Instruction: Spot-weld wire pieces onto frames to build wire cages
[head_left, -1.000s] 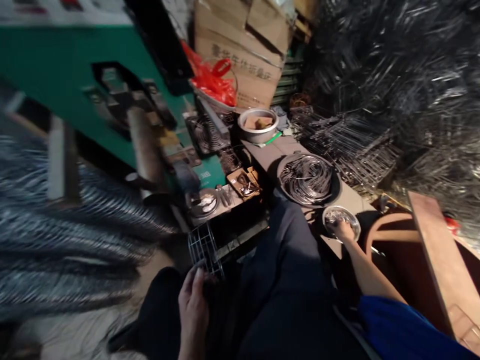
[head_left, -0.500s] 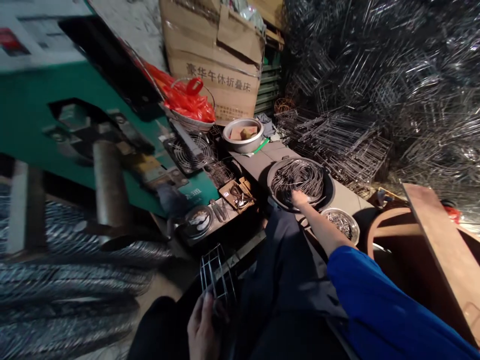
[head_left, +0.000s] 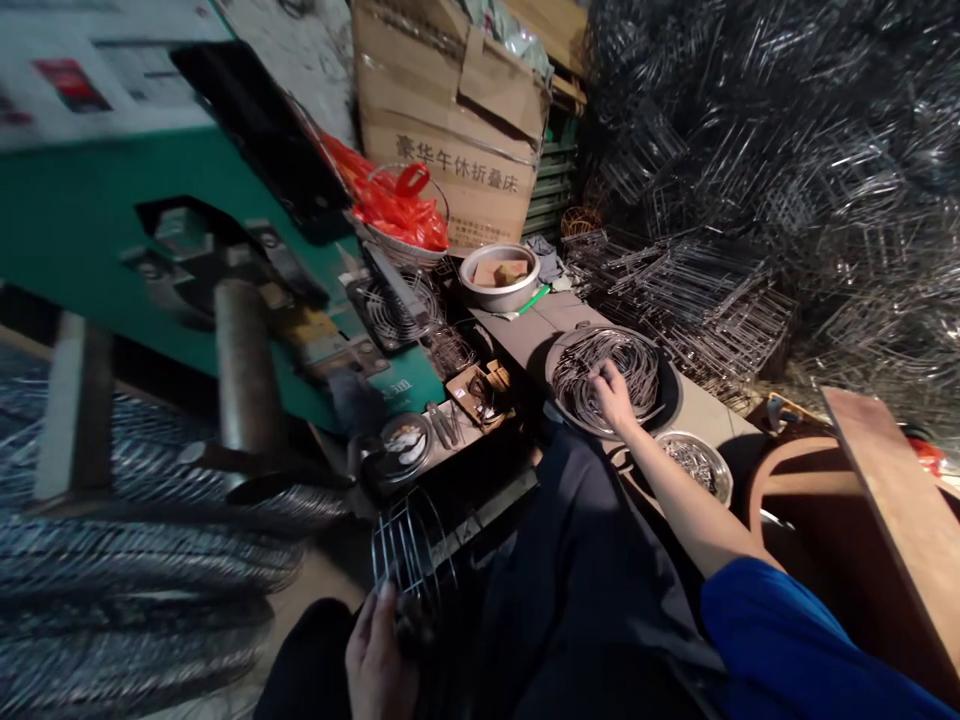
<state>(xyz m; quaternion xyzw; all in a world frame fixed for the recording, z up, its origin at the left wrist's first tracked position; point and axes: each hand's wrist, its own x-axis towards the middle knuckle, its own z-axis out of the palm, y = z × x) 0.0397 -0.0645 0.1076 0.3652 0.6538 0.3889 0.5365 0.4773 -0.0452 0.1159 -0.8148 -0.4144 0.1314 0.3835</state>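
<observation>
Low in the view, my left hand (head_left: 379,645) grips the near end of a wire frame (head_left: 409,545) made of thin metal bars, thumb on top. My right hand (head_left: 611,392) is over a dark round basin (head_left: 671,385) filled with curved metal wires (head_left: 577,370). Its fingers are bent and pressed together at the wires; whether a wire is between them is too small to tell. A smaller bowl of short metal pieces (head_left: 694,465) sits beside the basin, below my right forearm.
A green machine (head_left: 67,230) with a metal cylinder stands at the left. Farther back are a cardboard box (head_left: 450,130), a grey bowl (head_left: 499,298) and a red bag (head_left: 401,210). Wire racks (head_left: 712,290) are piled right, near a wooden board (head_left: 892,500).
My right hand has risen slightly from the lower edge of the wires toward their middle. My left hand and the wire frame have shifted left. The camera view has moved a little.
</observation>
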